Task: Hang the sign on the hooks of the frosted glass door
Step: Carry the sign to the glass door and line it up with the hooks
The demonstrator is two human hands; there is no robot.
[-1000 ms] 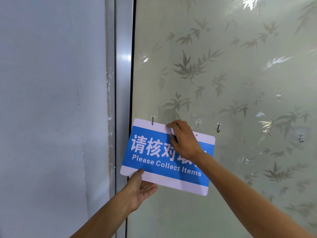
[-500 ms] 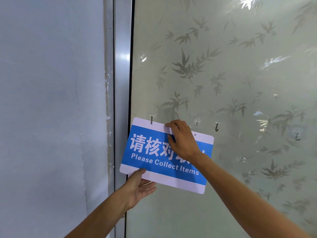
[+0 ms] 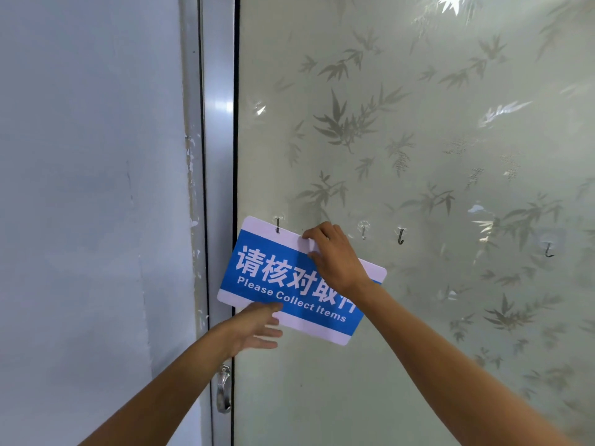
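A blue and white sign [image 3: 273, 278] reading "Please Collect Items" lies tilted against the frosted glass door [image 3: 418, 156], right end lower. Its upper left hole sits on a small hook [image 3: 277, 225]. My right hand [image 3: 335, 255] pinches the sign's top edge near the middle, fingers over the white band. My left hand [image 3: 257, 326] is below the sign's lower left edge, thumb touching the bottom band, fingers spread. Further hooks are on the glass: a clear one [image 3: 363, 230], a dark one [image 3: 401, 236], and a third hook [image 3: 549, 251] far right.
A metal door frame [image 3: 217, 156] runs vertically left of the glass, with a metal latch [image 3: 223, 391] low down. A pale painted wall [image 3: 90, 188] fills the left side. The glass carries a bamboo leaf pattern.
The sign's right end has dropped, so it tilts more steeply. My left hand has loosened, its fingers spreading below the bottom edge. My right hand stays on the top edge.
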